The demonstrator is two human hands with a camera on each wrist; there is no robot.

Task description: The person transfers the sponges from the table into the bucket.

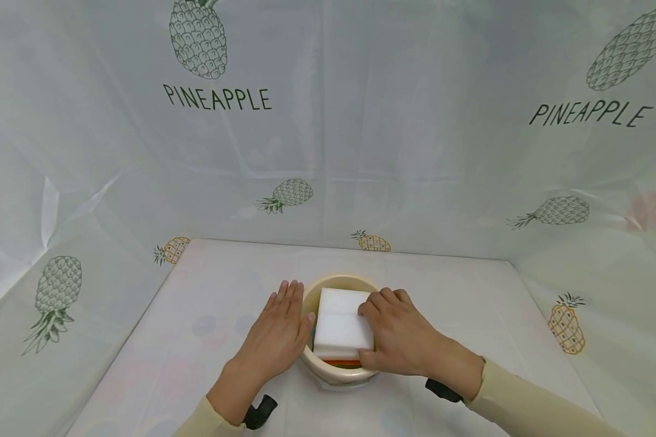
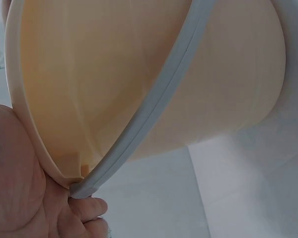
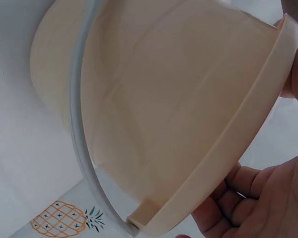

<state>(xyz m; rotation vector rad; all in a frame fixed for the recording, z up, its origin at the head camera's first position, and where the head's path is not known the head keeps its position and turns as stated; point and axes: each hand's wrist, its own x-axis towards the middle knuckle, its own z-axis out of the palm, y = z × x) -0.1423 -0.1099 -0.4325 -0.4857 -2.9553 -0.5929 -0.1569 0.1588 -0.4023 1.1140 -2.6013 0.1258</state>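
A cream bucket [image 1: 341,280] stands on the table with a white block [image 1: 339,328], foam-like with a faint line across it, at its mouth. My right hand [image 1: 401,334] grips the block's right side, thumb at the near corner and fingers bent over the farther edge. Under the block shows an orange-red edge [image 1: 341,363]; what it belongs to is hidden. My left hand [image 1: 273,334] lies against the bucket's left rim, fingers extended. In the left wrist view, its palm [image 2: 15,173] touches the rim beside the grey handle [image 2: 154,99], which hangs down the bucket's side.
A pale cloth covers the table [image 1: 448,291], whose back edge meets a hanging sheet [image 1: 393,152] printed with pineapples. The same sheeting rises at both sides. Black wrist straps [image 1: 259,413] show under the forearms.
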